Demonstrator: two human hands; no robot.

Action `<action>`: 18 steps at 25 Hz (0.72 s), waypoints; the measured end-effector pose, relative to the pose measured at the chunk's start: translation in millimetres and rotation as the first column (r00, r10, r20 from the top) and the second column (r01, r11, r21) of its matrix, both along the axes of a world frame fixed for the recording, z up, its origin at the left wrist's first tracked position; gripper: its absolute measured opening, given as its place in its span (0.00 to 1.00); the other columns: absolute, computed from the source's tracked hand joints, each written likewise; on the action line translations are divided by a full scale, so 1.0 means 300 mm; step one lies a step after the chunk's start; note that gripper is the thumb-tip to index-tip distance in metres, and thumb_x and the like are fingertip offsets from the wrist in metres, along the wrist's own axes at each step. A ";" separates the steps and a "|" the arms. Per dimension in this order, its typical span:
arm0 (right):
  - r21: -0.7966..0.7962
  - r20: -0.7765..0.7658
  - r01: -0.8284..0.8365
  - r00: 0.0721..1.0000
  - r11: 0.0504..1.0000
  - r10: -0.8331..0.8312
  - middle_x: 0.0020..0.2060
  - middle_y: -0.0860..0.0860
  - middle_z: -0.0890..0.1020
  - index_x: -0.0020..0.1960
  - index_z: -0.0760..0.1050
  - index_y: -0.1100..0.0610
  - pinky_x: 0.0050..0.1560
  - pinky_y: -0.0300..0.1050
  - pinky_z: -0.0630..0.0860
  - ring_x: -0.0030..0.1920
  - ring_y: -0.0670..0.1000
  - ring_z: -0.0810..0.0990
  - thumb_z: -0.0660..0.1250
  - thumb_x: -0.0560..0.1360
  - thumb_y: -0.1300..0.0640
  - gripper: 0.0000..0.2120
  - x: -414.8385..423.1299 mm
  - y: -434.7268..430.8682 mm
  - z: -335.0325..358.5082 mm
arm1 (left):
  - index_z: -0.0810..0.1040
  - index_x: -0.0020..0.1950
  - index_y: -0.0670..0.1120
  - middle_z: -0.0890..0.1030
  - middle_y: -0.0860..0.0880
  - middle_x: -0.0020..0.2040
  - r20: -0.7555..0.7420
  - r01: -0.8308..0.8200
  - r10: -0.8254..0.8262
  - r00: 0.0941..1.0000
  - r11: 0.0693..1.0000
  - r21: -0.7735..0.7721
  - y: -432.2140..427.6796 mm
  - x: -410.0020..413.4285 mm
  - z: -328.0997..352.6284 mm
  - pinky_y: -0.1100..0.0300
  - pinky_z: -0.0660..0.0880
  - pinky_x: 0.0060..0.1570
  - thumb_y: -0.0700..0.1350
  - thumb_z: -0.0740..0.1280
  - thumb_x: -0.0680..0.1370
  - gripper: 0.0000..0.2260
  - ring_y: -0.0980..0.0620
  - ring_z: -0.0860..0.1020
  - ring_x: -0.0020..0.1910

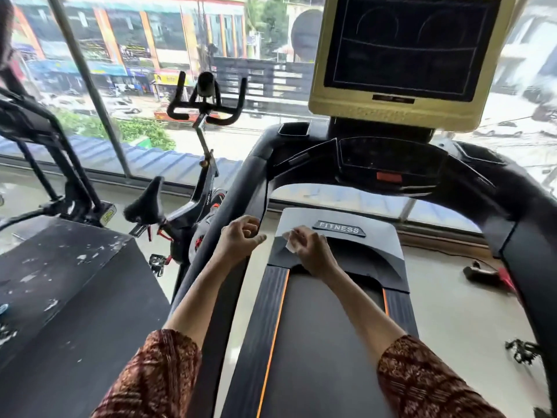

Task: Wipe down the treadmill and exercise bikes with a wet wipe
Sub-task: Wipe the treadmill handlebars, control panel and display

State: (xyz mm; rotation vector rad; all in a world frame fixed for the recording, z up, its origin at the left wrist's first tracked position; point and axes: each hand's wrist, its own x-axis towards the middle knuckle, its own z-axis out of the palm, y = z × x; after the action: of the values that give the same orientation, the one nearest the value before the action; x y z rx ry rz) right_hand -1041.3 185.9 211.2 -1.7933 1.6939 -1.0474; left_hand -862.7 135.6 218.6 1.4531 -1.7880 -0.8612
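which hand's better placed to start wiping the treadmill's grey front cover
Right. The right hand already pinches the wet wipe over the grey front cover. The left hand is curled by the left handrail with no wipe in it.

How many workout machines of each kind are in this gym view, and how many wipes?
Treadmills: 2, the black treadmill with gold-framed screen and the worn black treadmill at left
Black spin bike, in clear view: 1
White wet wipe, pinched in the right hand: 1
Total: 4
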 end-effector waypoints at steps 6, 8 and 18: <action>0.037 0.029 0.012 0.999 0.999 -0.013 0.48 0.59 0.84 0.53 0.78 0.64 0.53 0.51 0.77 0.50 0.56 0.82 0.62 0.80 0.59 0.09 -0.127 -0.343 -0.008 | 0.79 0.58 0.45 0.82 0.44 0.51 0.049 0.062 -0.061 0.997 0.998 -0.023 -0.339 -0.129 0.018 0.57 0.75 0.56 0.41 0.75 0.71 0.16 0.50 0.80 0.50; -0.001 0.014 -0.021 1.000 1.000 0.021 0.48 0.58 0.84 0.53 0.78 0.62 0.52 0.54 0.77 0.50 0.55 0.82 0.62 0.80 0.59 0.09 -0.175 -0.499 -0.004 | 0.79 0.58 0.45 0.82 0.44 0.52 0.031 0.036 -0.035 0.999 0.999 -0.041 -0.475 -0.169 0.018 0.54 0.75 0.58 0.42 0.75 0.71 0.17 0.49 0.80 0.53; -0.044 -0.020 -0.271 0.963 0.962 0.270 0.45 0.54 0.84 0.53 0.80 0.60 0.52 0.43 0.74 0.49 0.52 0.81 0.62 0.80 0.56 0.10 -0.359 -1.224 0.106 | 0.80 0.58 0.42 0.82 0.46 0.51 0.015 -0.213 0.215 0.976 0.972 -0.101 -1.008 -0.351 0.101 0.68 0.70 0.54 0.40 0.75 0.71 0.17 0.51 0.79 0.53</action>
State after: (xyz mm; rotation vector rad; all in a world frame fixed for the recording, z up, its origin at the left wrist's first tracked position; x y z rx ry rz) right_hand -1148.9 -181.2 242.9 -1.9975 1.3901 -0.9630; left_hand -968.0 -166.7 248.9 1.5643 -1.6316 -0.6376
